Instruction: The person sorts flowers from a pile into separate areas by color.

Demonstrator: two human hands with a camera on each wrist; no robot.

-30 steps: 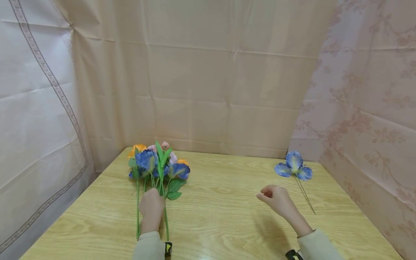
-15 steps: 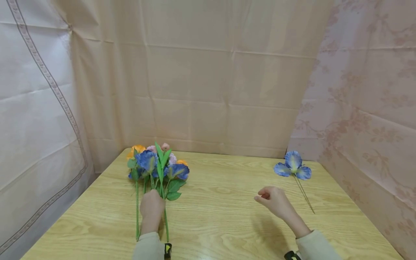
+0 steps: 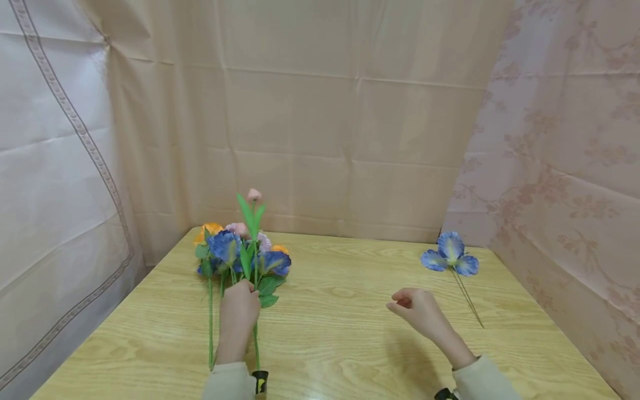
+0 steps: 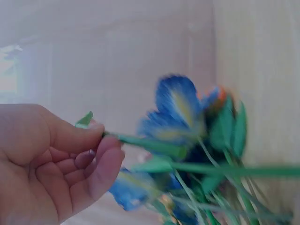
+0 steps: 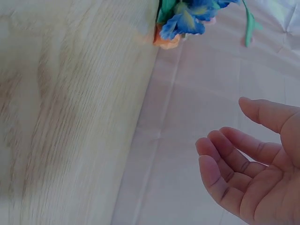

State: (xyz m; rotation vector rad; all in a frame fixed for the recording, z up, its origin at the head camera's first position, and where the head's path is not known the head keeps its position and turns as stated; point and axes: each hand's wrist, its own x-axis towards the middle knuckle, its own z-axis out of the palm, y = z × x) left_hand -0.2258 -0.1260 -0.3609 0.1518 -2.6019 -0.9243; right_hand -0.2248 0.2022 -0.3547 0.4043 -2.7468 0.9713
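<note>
Currently pinching a green stem (image 4: 150, 145) between the fingers and thumb of the left hand (image 3: 240, 308), apparently carrying the pink bud (image 3: 254, 195) on top, though hard to trace in the blurred wrist view. Holding it over the flower pile (image 3: 225, 248), at the left of the worktop (image 3: 330, 339). Hovering with the right hand (image 3: 421, 312) near the lone blue flower (image 3: 451, 248), curving the fingers loosely, thumb apart, gripping nothing. Probably needing a light, steady pinch, angling the leaves (image 3: 245, 211) clear of neighbouring petals (image 3: 275, 262) and leaving other stems unmoved.
</note>
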